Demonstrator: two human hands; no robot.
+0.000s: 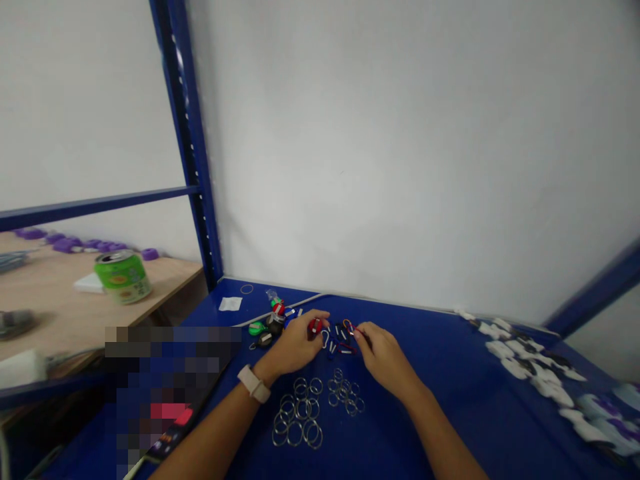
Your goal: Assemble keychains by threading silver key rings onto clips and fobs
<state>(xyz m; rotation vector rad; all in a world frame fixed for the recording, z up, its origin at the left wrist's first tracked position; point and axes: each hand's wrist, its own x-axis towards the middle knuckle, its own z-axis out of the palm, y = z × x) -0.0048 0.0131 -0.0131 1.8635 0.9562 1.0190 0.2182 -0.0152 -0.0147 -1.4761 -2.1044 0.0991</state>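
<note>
Your blue metal counter [450, 407] carries loose split rings [297, 413] at six o'clock, small carabiners [340, 337] at twelve, key fobs [257, 328] and a white paper slip [231, 304] at eleven, and white tags [530, 357] at three. At ten o'clock, a wooden counter [50, 300] holds a green can [123, 277].

1. A pixelated patch [170, 393] blurs the near left of the blue bench [450, 413] (a red shape shows through, nothing more).
2. The left hand [295, 345] and right hand [385, 357] cover part of the small carabiners [340, 337], so their number can't be told.
3. The bottom edge cuts off the left forearm [210, 433] and right forearm [435, 427].
4. The white pieces [530, 363] are too small to identify, and the right edge cuts off those farthest along.
5. The purple pieces [65, 243] on the wooden table [50, 300] are also too small to identify.
</note>
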